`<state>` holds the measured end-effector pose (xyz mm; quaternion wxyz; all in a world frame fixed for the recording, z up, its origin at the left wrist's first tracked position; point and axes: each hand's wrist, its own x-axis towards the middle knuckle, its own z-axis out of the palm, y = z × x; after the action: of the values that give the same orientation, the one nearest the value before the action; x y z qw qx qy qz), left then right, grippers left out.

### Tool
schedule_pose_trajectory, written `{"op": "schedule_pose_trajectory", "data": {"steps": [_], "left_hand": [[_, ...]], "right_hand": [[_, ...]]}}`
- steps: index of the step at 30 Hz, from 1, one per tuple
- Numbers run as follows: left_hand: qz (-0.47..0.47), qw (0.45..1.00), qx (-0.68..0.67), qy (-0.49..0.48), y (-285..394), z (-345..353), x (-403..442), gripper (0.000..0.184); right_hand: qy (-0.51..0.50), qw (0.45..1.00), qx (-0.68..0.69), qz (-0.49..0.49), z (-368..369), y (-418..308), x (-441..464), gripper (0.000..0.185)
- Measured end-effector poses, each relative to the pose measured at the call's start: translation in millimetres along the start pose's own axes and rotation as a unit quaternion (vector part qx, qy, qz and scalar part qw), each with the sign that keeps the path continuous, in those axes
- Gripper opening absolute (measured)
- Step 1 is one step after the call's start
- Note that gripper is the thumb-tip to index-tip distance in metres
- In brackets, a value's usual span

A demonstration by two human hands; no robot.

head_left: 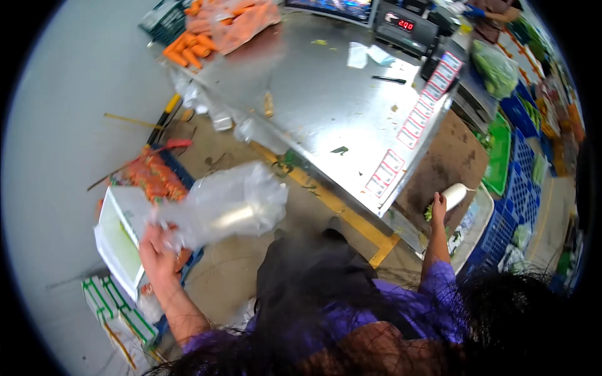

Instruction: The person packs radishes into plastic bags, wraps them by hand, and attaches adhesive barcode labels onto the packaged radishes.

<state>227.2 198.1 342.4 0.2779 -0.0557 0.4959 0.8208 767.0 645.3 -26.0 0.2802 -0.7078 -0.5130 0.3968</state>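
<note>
My left hand [159, 252] is closed on the gathered end of a clear plastic bag [260, 188]. A pale, long vegetable [233, 217] shows blurred through the plastic; it looks like a white radish. Over on the right, my right hand [438, 207] grips a white radish [454, 197] near its green leafy end. That radish lies at the brown board [446, 161] beside the metal table, its thin root tip pointing right. Whether it rests on the board or is slightly lifted, I cannot tell.
Carrots [190, 47], some bagged, lie on the metal table [282, 75]. A scale with a red display [404, 24], a black pen [389, 79] and label strips [421, 111] are there too. A white foam box [122, 235] stands at lower left; blue crates [523, 175] line the right.
</note>
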Motion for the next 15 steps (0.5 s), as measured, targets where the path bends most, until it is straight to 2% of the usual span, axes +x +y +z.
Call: {"op": "schedule_pose_trajectory", "data": {"steps": [3, 5, 6, 7, 9, 10, 11, 12, 15], "left_hand": [[0.014, 0.963, -0.042, -0.268, 59.6, 78.5, 32.1, 0.042], [-0.018, 0.942, -0.136, -0.306, 87.4, 143.2, 56.3, 0.049], [-0.078, 0.918, -0.157, -0.357, 110.2, 157.2, 92.9, 0.047], [0.138, 0.928, 0.161, -0.305, 119.3, 187.7, 120.3, 0.045], [0.255, 0.859, 0.337, -0.289, 119.0, 240.1, 159.0, 0.029], [0.163, 0.897, 0.212, -0.352, 109.3, 263.2, 169.6, 0.015], [0.066, 0.911, 0.083, -0.4, 96.0, 285.6, 178.6, 0.004], [-0.03, 0.899, -0.05, -0.433, 84.3, 301.1, 187.4, 0.013], [-0.039, 0.916, 0.013, -0.4, 28.4, 301.9, 233.3, 0.011]], "right_hand": [[-0.036, 0.999, 0.025, -0.015, 24.1, 49.9, 16.3, 0.056], [-0.042, 0.999, -0.012, -0.002, 29.1, 78.0, 15.8, 0.05], [-0.043, 0.998, -0.042, 0.011, 29.8, 77.3, 0.8, 0.047], [-0.042, 0.996, -0.07, 0.024, 31.8, 76.3, -13.7, 0.045], [-0.042, 0.996, -0.06, 0.046, 36.0, 72.8, -45.3, 0.038], [-0.044, 0.996, -0.055, 0.059, 41.1, 71.1, -66.1, 0.034], [-0.065, 0.992, -0.032, 0.102, 47.8, 65.7, -86.1, 0.028], [-0.087, 0.986, -0.025, 0.139, 60.0, 61.5, -106.5, 0.024], [-0.153, 0.958, 0.004, 0.241, 108.0, 48.7, -160.7, 0.016]]}}
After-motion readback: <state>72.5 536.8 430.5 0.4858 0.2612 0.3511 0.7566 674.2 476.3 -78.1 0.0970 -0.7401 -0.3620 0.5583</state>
